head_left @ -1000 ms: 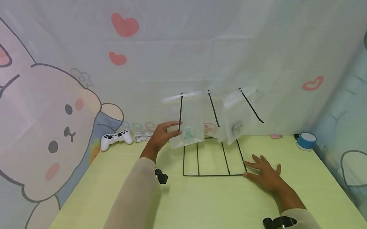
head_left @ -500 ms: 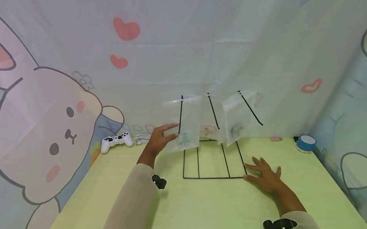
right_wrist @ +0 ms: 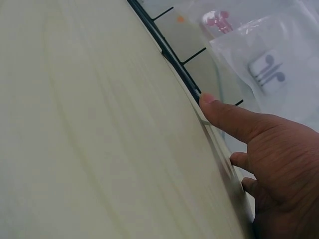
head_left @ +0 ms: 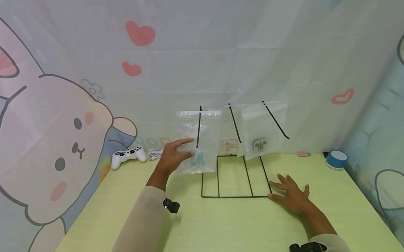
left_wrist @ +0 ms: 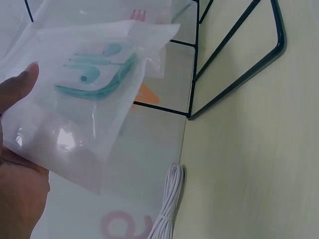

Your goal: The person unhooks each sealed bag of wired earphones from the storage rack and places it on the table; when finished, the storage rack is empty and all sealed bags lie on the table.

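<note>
A clear zip bag [head_left: 211, 133] with teal earphones [left_wrist: 92, 89] hangs on the left hook of a black wire rack [head_left: 235, 197]. My left hand [head_left: 169, 158] is at this bag's left side, index finger and thumb extended and apart, overlapping its front in the head view. A second bag with pink earphones [head_left: 230, 144] hangs on the middle hook, partly hidden. On the right hook, a third bag [head_left: 255, 124] holds dark earphones [right_wrist: 266, 72]. My right hand [head_left: 293, 196] rests with spread fingers at the rack's front right corner; its thumb touches the base bar.
A white game controller [head_left: 129, 157] and a bundled white cable [head_left: 155, 154] lie at the back left of the table [head_left: 231, 231]. Toward the back right are a pink eraser-like block [head_left: 302, 154] and a blue-and-white round container [head_left: 336, 159]. A printed cloth [head_left: 204, 59] forms the backdrop.
My left hand has shifted slightly left and down. The left bag has swung round to face forward, its lower edge now lower. The right bag has turned flatter too. My right hand stays put.
</note>
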The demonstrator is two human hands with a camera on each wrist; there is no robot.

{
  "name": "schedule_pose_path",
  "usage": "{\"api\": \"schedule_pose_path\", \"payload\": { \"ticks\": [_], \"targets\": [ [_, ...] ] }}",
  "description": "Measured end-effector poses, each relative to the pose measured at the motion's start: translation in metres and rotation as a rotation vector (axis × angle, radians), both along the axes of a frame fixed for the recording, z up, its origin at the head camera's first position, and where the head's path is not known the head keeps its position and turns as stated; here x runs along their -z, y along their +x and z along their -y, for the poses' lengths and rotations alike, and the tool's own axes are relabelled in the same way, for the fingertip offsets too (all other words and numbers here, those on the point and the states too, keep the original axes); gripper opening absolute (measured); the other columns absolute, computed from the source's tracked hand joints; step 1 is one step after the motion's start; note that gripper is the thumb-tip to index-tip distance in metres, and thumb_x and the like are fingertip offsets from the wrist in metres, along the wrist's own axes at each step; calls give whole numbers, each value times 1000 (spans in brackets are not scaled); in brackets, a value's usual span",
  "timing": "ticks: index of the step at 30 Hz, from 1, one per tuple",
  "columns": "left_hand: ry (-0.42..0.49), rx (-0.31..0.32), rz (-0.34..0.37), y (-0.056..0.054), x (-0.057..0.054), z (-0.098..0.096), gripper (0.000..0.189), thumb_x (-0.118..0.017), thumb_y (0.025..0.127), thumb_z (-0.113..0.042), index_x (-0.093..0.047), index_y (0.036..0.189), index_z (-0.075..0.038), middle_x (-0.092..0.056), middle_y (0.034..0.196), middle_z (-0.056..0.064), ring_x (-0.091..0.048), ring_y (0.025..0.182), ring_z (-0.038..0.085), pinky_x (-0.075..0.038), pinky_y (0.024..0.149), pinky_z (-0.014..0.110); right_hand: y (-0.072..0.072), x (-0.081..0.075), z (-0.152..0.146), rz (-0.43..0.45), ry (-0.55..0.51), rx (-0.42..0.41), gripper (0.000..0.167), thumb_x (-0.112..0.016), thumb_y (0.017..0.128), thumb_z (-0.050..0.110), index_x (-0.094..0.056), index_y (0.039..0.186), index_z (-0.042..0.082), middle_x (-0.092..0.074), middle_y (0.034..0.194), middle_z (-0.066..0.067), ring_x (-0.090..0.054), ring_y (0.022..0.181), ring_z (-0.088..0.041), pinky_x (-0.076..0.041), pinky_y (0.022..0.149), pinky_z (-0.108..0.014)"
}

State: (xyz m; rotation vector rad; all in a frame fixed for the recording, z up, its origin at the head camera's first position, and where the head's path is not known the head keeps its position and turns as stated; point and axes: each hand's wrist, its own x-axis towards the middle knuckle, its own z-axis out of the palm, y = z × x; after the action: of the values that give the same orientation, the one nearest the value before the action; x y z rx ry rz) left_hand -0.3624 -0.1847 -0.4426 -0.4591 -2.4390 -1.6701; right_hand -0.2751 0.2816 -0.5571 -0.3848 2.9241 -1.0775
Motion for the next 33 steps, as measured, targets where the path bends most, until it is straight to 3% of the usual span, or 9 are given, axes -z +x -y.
{"api": "schedule_pose_path", "payload": {
  "ticks": [7, 18, 24, 27, 33],
  "targets": [
    [-3, -18, -14, 7, -4, 2, 52, -91, 88, -14, -78, 137, -27, -66, 156, 5, -51, 156, 31, -40, 128, 59, -1, 2, -2, -1, -8, -1, 63, -77, 98, 52, -67, 151, 18, -32, 176, -27, -10, 165, -60, 19, 109, -94],
    [-58, -26, -23, 20, -10, 9, 52, -89, 89, -12, -78, 139, -23, -67, 155, 7, -58, 149, 33, -54, 115, 58, 0, 0, -1, -3, -29, -7, 63, -77, 99, 51, -67, 152, 17, -30, 176, -28, -9, 165, -60, 22, 110, -93],
    [-72, -25, -36, 29, -11, 12, 53, -89, 88, -9, -78, 138, -21, -69, 152, 10, -63, 142, 34, -61, 106, 50, 1, -1, 0, -5, -29, 0, 62, -77, 99, 49, -67, 151, 17, -31, 176, -28, -9, 165, -60, 21, 110, -93],
    [-72, -27, -24, 35, -11, 13, 53, -89, 88, -8, -78, 138, -21, -69, 152, 10, -64, 141, 33, -60, 106, 48, 2, -2, 1, -1, -34, -1, 61, -77, 99, 48, -68, 150, 17, -31, 176, -28, -9, 165, -60, 21, 110, -93],
    [-73, -39, -14, 46, -9, 13, 53, -90, 88, -9, -79, 138, -22, -69, 152, 8, -61, 144, 33, -53, 114, 54, 2, -4, 1, 6, -24, 0, 62, -77, 99, 50, -68, 151, 18, -31, 176, -27, -10, 165, -60, 19, 110, -93]
  ]
}}
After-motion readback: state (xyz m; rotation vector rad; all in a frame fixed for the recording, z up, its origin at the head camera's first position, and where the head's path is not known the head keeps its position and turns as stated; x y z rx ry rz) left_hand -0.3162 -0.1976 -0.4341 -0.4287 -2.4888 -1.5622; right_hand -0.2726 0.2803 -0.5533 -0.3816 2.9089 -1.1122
